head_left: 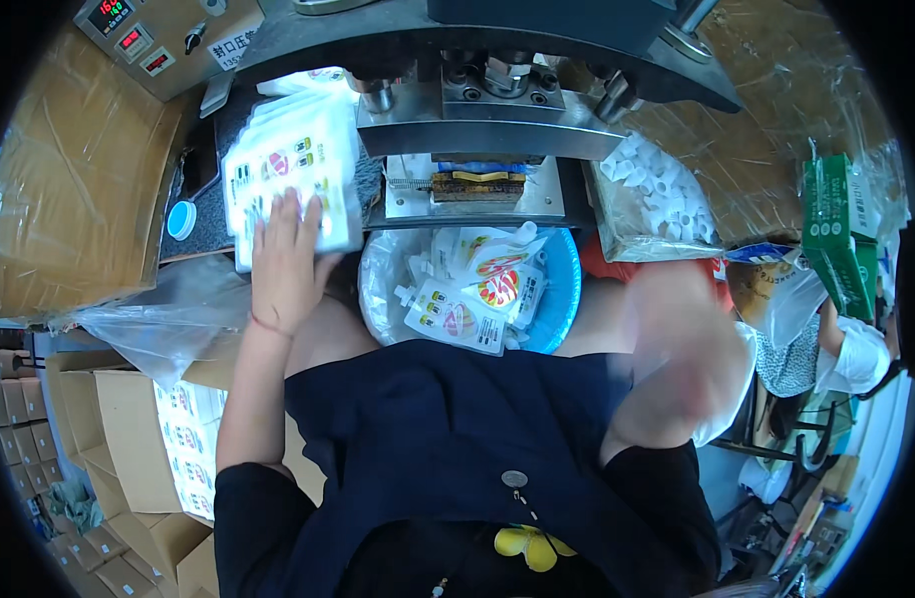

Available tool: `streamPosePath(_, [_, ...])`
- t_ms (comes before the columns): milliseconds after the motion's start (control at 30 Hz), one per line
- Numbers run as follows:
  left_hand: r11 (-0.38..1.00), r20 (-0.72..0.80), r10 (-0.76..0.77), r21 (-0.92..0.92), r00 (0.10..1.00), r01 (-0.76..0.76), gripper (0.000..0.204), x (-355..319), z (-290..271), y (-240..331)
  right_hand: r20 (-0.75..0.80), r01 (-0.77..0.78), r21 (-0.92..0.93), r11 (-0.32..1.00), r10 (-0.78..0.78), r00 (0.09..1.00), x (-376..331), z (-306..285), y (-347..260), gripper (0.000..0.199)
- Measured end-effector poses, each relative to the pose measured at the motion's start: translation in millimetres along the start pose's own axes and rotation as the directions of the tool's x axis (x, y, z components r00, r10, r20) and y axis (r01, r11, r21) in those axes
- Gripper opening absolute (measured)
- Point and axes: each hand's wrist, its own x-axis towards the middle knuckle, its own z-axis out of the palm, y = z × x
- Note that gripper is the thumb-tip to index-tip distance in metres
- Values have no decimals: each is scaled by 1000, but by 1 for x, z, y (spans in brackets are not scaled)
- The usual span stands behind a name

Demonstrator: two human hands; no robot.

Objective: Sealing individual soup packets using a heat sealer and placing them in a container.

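My left hand [288, 264] lies with its fingers stretched over a fanned stack of white printed pouches [278, 149], at the left of a press machine. The press [487, 140] has a metal bar above a small lower block [477, 187]. Below it, between my legs, a blue basin [567, 299] with a clear liner holds several spouted pouches [453, 317]. Smeared by motion, my right hand [682, 309] is at the right, below a bin of white plastic spout pieces [662, 189]. Its fingers and anything in them cannot be made out.
A light-blue round cap [181, 220] sits left of the stack. Taped cardboard [69, 179] stands at the left, above an open carton [129, 439] with printed packs inside. A green box [838, 234] is at the right. Another person's arm and white sleeve [856, 359] show beyond.
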Motion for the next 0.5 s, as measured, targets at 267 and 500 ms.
streamPosePath(267, [618,19,-326,-752,945,229,30,-17,-33,15,-218,-290,-949,122,410,886,-15,-95,145,28])
streamPosePath(500, [-163,252,-176,-961,952,225,33,-8,1,89,-248,-347,-931,115,499,831,-22,-95,137,30])
